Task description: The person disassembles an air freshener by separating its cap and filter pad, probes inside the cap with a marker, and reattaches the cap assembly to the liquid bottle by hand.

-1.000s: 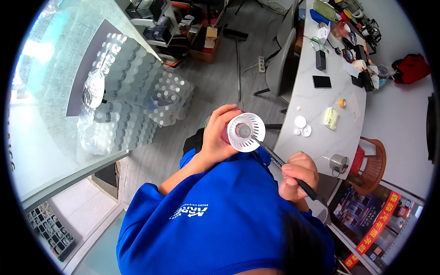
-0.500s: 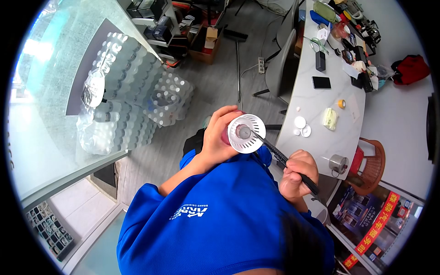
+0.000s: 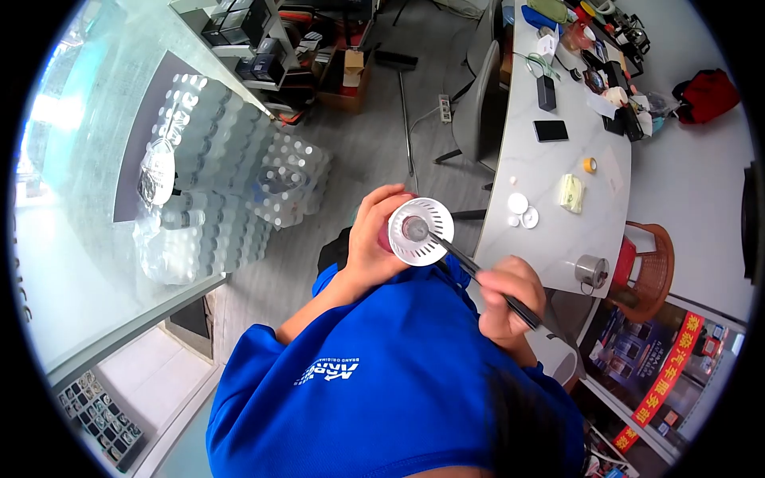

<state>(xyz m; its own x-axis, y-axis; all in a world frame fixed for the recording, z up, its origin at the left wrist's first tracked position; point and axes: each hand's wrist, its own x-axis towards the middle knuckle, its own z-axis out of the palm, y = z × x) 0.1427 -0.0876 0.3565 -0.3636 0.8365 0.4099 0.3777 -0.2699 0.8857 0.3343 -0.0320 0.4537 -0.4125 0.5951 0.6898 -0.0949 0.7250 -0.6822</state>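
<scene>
My left hand (image 3: 370,239) is wrapped round a red or pink container whose side shows between the fingers. On top of it is a white slotted cup (image 3: 433,224), with a round, translucent piece (image 3: 414,229) in its middle. My right hand (image 3: 512,296) pinches a thin black tool (image 3: 462,259), held slanting, its tip inside the cup beside the round piece. What the tip touches is too small to tell. The hands are apart, in front of the blue shirt (image 3: 374,390).
Right of the hands stands a marble-topped table (image 3: 550,247) bearing white lids (image 3: 518,199), a yellow tape roll (image 3: 590,165), a phone (image 3: 551,131) and a metal pot (image 3: 591,271). Packs of bottles (image 3: 215,151) stand at the left. A grey chair (image 3: 480,111) stands by the table.
The view has shifted slightly. My right hand and the black tool have moved a little to the left and up, the tip staying in the cup. Both holds are unchanged.
</scene>
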